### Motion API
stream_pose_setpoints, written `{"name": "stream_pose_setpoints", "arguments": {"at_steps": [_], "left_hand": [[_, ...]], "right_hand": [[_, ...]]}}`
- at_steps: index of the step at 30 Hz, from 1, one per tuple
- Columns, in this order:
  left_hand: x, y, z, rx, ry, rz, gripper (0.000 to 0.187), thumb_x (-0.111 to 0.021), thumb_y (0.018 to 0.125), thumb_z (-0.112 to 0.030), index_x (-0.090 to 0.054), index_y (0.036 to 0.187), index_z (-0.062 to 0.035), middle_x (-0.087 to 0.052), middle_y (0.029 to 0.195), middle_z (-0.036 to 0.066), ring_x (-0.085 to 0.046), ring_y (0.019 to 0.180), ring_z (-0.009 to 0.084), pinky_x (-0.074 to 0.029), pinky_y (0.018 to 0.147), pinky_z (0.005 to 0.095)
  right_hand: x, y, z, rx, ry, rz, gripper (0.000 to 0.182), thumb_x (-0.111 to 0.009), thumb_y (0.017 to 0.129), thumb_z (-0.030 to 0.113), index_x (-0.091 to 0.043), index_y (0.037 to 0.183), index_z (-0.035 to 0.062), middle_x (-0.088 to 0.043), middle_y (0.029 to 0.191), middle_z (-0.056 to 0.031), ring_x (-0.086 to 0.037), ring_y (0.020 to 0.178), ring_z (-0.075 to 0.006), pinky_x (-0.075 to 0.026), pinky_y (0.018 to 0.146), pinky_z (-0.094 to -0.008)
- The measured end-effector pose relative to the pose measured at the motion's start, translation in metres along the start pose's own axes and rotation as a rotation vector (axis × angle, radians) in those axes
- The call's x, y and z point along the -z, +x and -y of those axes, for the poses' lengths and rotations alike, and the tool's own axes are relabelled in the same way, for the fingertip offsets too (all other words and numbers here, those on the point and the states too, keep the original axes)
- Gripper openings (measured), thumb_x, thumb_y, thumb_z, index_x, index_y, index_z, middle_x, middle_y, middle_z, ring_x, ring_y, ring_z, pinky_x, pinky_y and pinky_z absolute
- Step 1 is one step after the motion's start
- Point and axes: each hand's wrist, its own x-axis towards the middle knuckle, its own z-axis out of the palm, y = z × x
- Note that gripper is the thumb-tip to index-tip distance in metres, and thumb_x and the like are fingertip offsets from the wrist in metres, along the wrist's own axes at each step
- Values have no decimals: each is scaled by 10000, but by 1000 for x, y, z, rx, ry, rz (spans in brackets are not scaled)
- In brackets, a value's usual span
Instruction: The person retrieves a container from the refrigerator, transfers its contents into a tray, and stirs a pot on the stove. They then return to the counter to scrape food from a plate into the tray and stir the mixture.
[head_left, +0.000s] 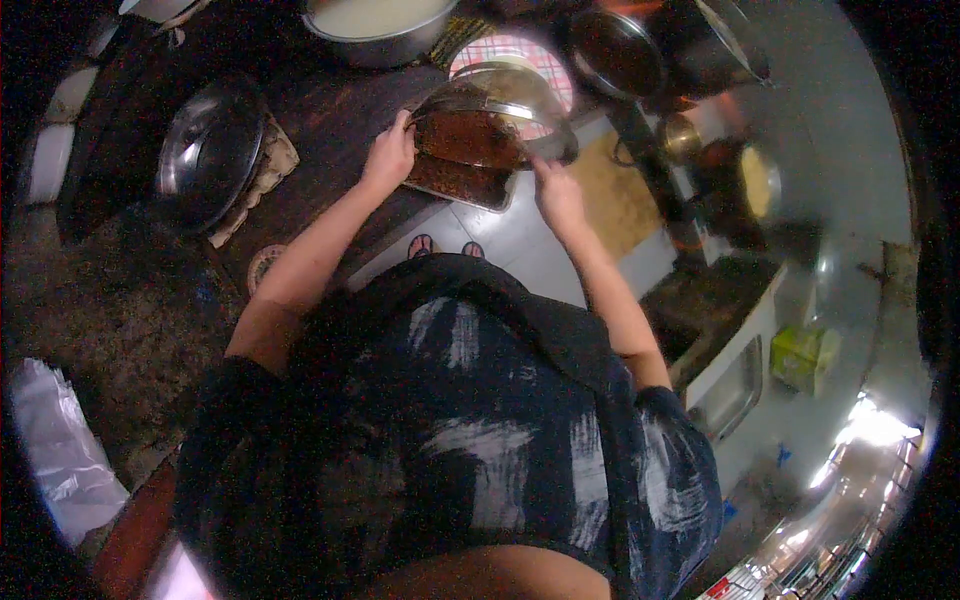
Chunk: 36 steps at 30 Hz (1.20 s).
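Observation:
My left hand (pixel 393 155) is closed on the left rim of a wide, shiny metal bowl (pixel 552 112). On the opposite side, my right hand (pixel 560 195) grips the same bowl by its lower right edge. The bowl tilts toward me, and something reddish brown (pixel 465 137) shows along its near side. Directly beneath, partly hidden by the bowl, is a rectangular metal tray (pixel 495 207) with dark brown contents. Behind the bowl lies a red-and-white checked round thing (pixel 490 47), partly covered.
A large pot of pale liquid (pixel 380 35) stands at the back. To the left, a metal basin (pixel 210 155) leans on the dark table (pixel 325 110). Dark pans (pixel 617 52) sit at the back right, and a green box (pixel 803 358) is farther right.

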Motion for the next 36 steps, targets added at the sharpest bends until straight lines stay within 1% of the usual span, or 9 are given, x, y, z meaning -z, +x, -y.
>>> {"name": "stream_pose_setpoints", "arguments": {"at_steps": [3, 5, 8, 21, 23, 29, 33, 35, 36], "left_hand": [[3, 0, -6, 52, -30, 22, 300, -413, 860, -102, -373, 1145, -16, -578, 752, 243, -598, 664, 349, -447, 598, 456], [0, 1, -1, 15, -44, -35, 298, -411, 861, -98, -370, 1141, -6, -577, 740, 243, -598, 656, 353, -447, 593, 457], [2, 2, -1, 31, -88, -9, 298, -412, 863, -99, -370, 1138, 9, -576, 757, 251, -598, 651, 355, -448, 587, 456], [-3, 6, -11, 42, -107, 27, 306, -422, 857, -95, -372, 1144, -1, -576, 778, 254, -602, 649, 352, -456, 579, 453], [-1, 7, -16, -30, -68, -16, 292, -426, 856, -97, -381, 1130, -4, -579, 763, 248, -604, 644, 352, -456, 576, 457], [0, 14, -13, -1, -88, -26, 278, -424, 857, -96, -385, 1117, -7, -579, 722, 240, -603, 653, 354, -455, 578, 459], [0, 19, -12, 28, -37, -18, 283, -419, 860, -98, -384, 1124, -1, -577, 730, 251, -606, 666, 354, -459, 580, 449], [6, 18, -24, 13, -39, -51, 316, -410, 869, -112, -370, 1154, 17, -583, 732, 251, -608, 660, 351, -467, 585, 431], [6, 21, -23, 15, -39, -53, 316, -410, 869, -112, -370, 1154, 17, -583, 732, 251, -608, 660, 351, -467, 585, 431]], "right_hand": [[2, -2, 1, -12, -13, 96, 282, -433, 788, 45, -537, 1041, 108, -562, 883, -162, -562, 713, -361, -464, 609, -448], [3, -3, -2, 19, 42, -64, 300, -452, 775, 51, -536, 1056, 114, -559, 882, -172, -581, 671, -360, -483, 585, -434], [0, 0, -5, -81, 26, -60, 318, -447, 777, 41, -526, 1074, 123, -556, 889, -174, -576, 689, -369, -475, 592, -448], [-14, -17, -12, -30, 141, -61, 382, -435, 786, 40, -491, 1149, 146, -544, 916, -179, -566, 734, -369, -462, 608, -459], [-11, -19, -6, -86, 138, 35, 352, -433, 814, 50, -517, 1135, 167, -572, 918, -183, -563, 797, -358, -461, 675, -437], [-11, -26, -2, -45, 99, 75, 357, -447, 796, 50, -528, 1122, 171, -531, 767, -166, -549, 691, -353, -450, 609, -447], [-2, -27, 0, -10, 77, 93, 346, -452, 793, 55, -535, 1109, 166, -530, 767, -161, -551, 682, -348, -450, 599, -443], [9, -29, 6, -19, 4, 270, 383, -437, 775, 49, -505, 1135, 157, -541, 844, -181, -571, 721, -351, -475, 607, -427], [13, -31, 8, -16, 4, 272, 383, -437, 775, 49, -505, 1135, 157, -541, 844, -181, -571, 721, -351, -475, 607, -427]]}}
